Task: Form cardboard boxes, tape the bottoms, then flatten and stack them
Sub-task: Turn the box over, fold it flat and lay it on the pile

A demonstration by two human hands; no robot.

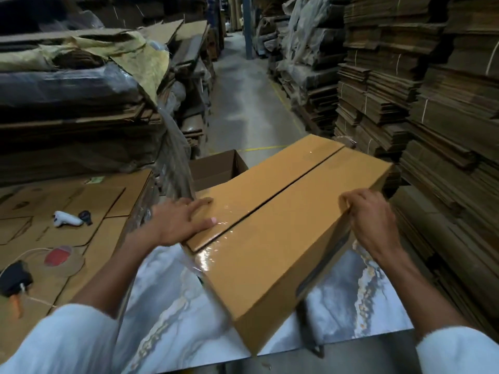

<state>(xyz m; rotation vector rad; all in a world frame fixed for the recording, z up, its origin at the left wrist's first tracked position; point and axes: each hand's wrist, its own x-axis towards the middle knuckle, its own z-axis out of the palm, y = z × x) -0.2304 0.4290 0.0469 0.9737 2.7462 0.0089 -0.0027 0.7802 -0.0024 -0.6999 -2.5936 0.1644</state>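
A formed brown cardboard box point(283, 225) lies tilted on a marble-patterned table point(172, 314), its two closed flaps up, with shiny clear tape over the seam at the near end. My left hand point(181, 220) lies flat with straight fingers on the left flap near the taped seam. My right hand point(370, 217) grips the box's right edge, fingers curled over it. An open cardboard box point(216, 168) stands just behind the tilted one.
Flat cardboard sheets point(67, 211) on the left carry a white tool point(66, 218), a red-and-clear object point(58, 256) and a black item with an orange handle point(14, 279). Tall stacks of flattened cardboard point(432, 103) line the right and left of a concrete aisle point(243, 103).
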